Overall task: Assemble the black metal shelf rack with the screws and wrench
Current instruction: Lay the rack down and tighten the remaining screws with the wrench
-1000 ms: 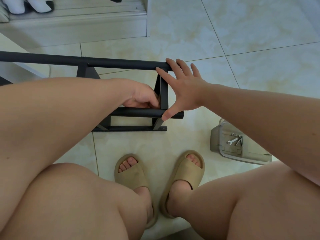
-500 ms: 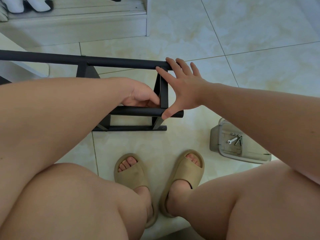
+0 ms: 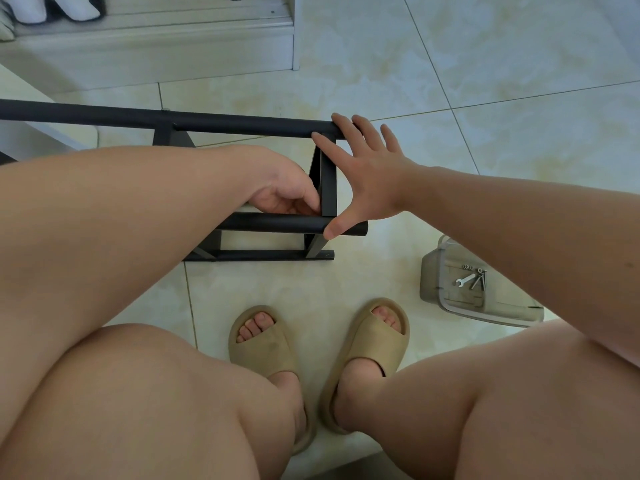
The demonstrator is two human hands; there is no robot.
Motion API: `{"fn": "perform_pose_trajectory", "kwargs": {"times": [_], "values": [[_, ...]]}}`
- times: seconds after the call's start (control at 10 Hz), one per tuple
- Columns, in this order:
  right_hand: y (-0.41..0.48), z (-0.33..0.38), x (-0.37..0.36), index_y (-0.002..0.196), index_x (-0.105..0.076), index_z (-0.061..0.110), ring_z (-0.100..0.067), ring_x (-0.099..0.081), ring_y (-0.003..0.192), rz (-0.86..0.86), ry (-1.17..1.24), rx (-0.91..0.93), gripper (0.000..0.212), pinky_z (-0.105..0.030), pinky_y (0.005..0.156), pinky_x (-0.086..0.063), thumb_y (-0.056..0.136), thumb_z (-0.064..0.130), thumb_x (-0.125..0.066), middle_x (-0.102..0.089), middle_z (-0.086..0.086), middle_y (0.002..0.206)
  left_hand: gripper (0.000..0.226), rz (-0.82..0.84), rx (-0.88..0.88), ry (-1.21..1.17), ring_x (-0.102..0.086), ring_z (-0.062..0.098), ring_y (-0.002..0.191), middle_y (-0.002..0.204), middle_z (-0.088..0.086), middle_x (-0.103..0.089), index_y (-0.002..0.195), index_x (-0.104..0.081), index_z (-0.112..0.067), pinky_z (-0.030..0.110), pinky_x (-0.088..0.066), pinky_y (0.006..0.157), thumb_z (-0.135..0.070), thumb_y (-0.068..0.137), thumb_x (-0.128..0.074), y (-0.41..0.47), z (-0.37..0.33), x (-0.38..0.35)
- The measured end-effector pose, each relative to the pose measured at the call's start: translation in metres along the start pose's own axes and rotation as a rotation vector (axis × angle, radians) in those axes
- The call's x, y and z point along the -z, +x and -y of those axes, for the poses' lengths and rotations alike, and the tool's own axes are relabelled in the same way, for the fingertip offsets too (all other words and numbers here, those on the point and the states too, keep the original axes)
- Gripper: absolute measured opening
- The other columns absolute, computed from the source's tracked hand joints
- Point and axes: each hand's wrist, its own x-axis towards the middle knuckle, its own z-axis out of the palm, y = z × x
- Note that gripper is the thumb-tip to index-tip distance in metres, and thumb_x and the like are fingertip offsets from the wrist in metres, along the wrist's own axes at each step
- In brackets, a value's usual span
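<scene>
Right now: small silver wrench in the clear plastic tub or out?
In. The small silver wrench lies beside silver screws inside the clear plastic tub.

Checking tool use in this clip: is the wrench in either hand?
No, the wrench lies in the box on the floor, and the left hand and right hand are both at the rack.

The person is wearing chunky tan slide sandals, the left sandal and right sandal each showing toes through an open front. The left hand, right hand, forearms and legs are showing bare.
</scene>
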Motion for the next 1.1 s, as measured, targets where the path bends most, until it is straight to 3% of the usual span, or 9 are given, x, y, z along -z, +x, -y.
{"fn": "perform_pose_trajectory", "kwargs": {"times": [0.3,0.4,0.9,1.0,1.1], "values": [[0.001,0.000,0.000,0.158,0.015,0.034,-0.036,0.018,0.152,0.004,-0.004,0.000,0.150,-0.063,0.121,0.005,0.044,0.101,-0.054,0.022,-0.007,0.165,0.020,-0.005,-0.040,-0.023,-0.068,0.023,0.097,0.104,0.013,-0.072,0.107,-0.068,-0.004,0.035,-0.052,0.099,0.002,0.094,-0.054,0.005,0.007,0.002],[0.001,0.000,-0.001,0.158,0.015,0.033,-0.036,0.018,0.152,0.004,-0.005,0.002,0.150,-0.063,0.121,0.005,0.043,0.102,-0.053,0.022,-0.007,0.166,0.021,0.005,-0.092,-0.029,-0.072,0.018,0.085,0.092,0.008,-0.075,0.101,-0.068,-0.006,0.028,-0.058,0.086,0.005,0.093,-0.051,0.006,0.011,0.001],[0.000,-0.001,0.001,0.158,0.015,0.035,-0.035,0.018,0.153,0.007,0.011,0.006,0.150,-0.062,0.121,0.006,0.041,0.102,-0.051,0.021,-0.006,0.166,0.023,0.009,-0.157,-0.011,-0.068,0.023,0.094,0.101,0.013,-0.071,0.106,-0.067,-0.003,0.036,-0.051,0.101,0.006,0.093,-0.052,0.003,0.015,0.000],[0.001,-0.001,0.001,0.158,0.015,0.035,-0.034,0.017,0.153,0.009,0.007,-0.001,0.150,-0.062,0.121,0.006,0.040,0.102,-0.049,0.021,-0.006,0.166,0.021,0.077,-0.120,-0.004,-0.070,0.018,0.086,0.096,0.009,-0.073,0.112,-0.067,-0.002,0.030,-0.057,0.085,-0.006,0.097,-0.053,-0.004,0.015,0.004],[0.001,-0.002,0.000,0.158,0.015,0.035,-0.035,0.017,0.153,0.005,0.004,-0.001,0.151,-0.062,0.121,0.005,0.040,0.103,-0.049,0.021,-0.007,0.166,0.018,0.082,-0.092,0.018,-0.070,0.015,0.082,0.092,0.006,-0.073,0.106,-0.069,-0.005,0.027,-0.055,0.080,-0.010,0.098,-0.054,-0.005,0.014,0.005]]}}
